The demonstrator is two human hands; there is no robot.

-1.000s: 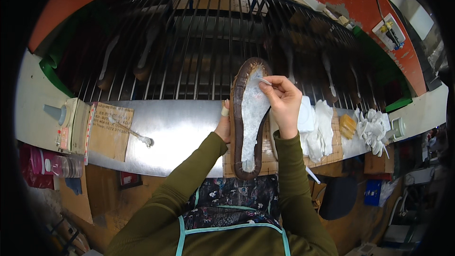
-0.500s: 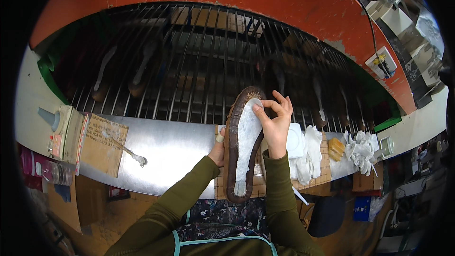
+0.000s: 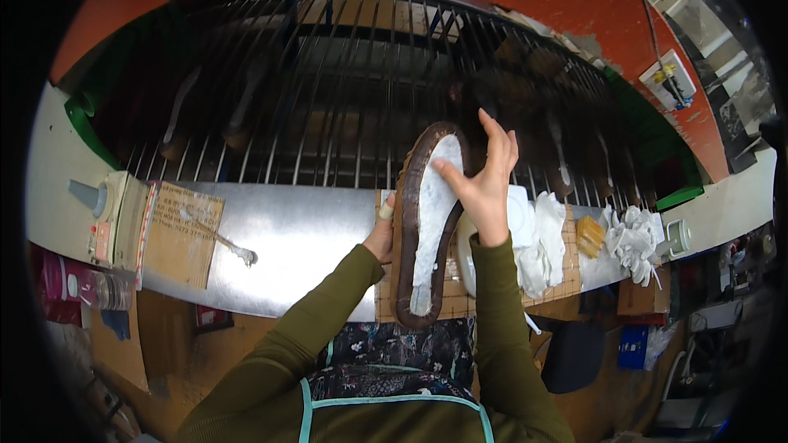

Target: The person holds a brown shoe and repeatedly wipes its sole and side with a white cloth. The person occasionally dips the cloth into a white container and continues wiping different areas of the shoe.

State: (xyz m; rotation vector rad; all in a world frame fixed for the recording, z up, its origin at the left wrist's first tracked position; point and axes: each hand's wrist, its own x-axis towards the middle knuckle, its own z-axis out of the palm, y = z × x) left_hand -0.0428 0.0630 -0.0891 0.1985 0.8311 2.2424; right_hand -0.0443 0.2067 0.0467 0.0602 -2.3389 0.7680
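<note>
A dark brown shoe sole (image 3: pixel 408 226) stands lengthwise over the bench, with a white insole piece (image 3: pixel 432 213) lying in it. My left hand (image 3: pixel 381 234) grips the sole's left edge from behind, mostly hidden by it. My right hand (image 3: pixel 482 180) rests at the sole's upper right, thumb pressing on the white piece and fingers spread upward.
A metal bar rack (image 3: pixel 328 74) with shoe parts fills the back. The steel bench (image 3: pixel 295 238) carries a cardboard sheet (image 3: pixel 180 230) with a brush, a glue bottle (image 3: pixel 98 197) at left, white cloths (image 3: pixel 538 238) and white gloves (image 3: pixel 632 238) at right.
The view has tilted upward and the sole has shifted slightly right. My right hand went from pinching the white piece to pressing it with the thumb, fingers now spread.
</note>
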